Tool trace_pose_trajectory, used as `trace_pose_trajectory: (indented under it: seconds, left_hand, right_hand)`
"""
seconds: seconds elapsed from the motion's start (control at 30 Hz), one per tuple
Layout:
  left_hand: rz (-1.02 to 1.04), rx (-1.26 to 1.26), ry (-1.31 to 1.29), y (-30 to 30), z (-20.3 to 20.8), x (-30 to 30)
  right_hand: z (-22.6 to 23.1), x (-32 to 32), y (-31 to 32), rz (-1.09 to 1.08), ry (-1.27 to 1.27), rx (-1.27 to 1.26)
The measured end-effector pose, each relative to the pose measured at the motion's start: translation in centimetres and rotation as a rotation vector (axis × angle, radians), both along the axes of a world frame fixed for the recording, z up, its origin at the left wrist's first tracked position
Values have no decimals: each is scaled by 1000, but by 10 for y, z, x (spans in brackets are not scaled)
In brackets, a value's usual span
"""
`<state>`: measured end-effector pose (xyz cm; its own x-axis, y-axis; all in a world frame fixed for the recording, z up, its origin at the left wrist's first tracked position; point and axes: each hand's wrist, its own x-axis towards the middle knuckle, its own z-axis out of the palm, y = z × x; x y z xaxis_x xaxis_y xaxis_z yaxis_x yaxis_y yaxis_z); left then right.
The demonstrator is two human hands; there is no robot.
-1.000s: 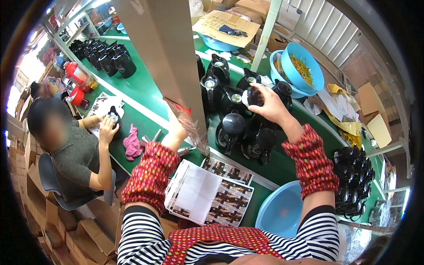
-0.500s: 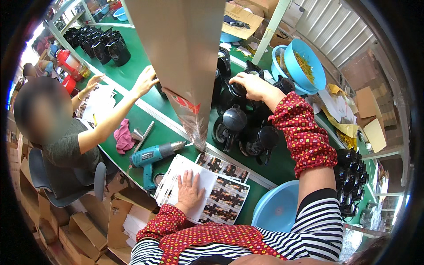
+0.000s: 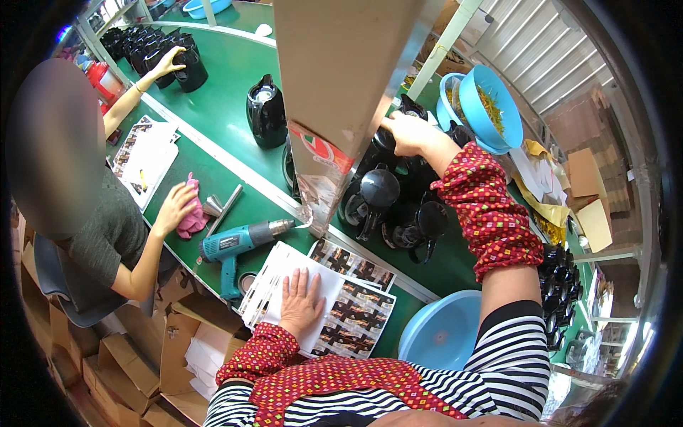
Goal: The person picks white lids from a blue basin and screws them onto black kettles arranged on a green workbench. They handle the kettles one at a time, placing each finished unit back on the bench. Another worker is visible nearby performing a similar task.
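Observation:
My left hand (image 3: pixel 300 306) lies flat with spread fingers on a stack of printed sheets (image 3: pixel 363 320), some white and some with picture strips. Stretched forward to the right of the pillar, my right hand (image 3: pixel 414 134) curls its fingers around the top of a black jug (image 3: pixel 382 142) among a group of others. The pillar's edge partly covers its fingertips. Nearer to me stand two more jugs, one with a round dark lid (image 3: pixel 379 187) and another (image 3: pixel 431 219) with its handle toward me.
A wide pillar (image 3: pixel 341 71) rises from the green table. Left of my sheets lie a teal heat gun (image 3: pixel 238 245) and a pink cloth (image 3: pixel 192 213). A blue basin (image 3: pixel 441 331) sits by my right arm. At left, a co-worker touches a black jug (image 3: pixel 188 70).
My right hand has closed more around the jug top and shifted slightly right. The co-worker's hands moved to the far jugs and the pink cloth; a jug now shows left of the pillar.

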<state>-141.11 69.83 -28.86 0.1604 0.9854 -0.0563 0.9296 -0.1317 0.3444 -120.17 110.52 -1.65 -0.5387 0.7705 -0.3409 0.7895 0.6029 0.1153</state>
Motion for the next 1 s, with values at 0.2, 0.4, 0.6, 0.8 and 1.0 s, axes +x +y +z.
trace_pose_trajectory:
  seconds: [0.2,0.4,0.6,0.8,1.0]
  left_hand:
    - [4,8,10,1,-4,3]
    - [19,-29,-15,-1,4,8]
    - [-19,-19,-27,2,7,1]
    - [-18,14,-30,1,18,1]
    - [2,-25,9,-1,19,2]
  right_hand:
    - [1,-9,10,-265,-76,23]
    - [-33,-5,23,-191,51,72]
    - [-49,20,32,-19,219,43]
    - [-66,20,34,-179,150,31]
    - [-33,20,15,41,94,-48]
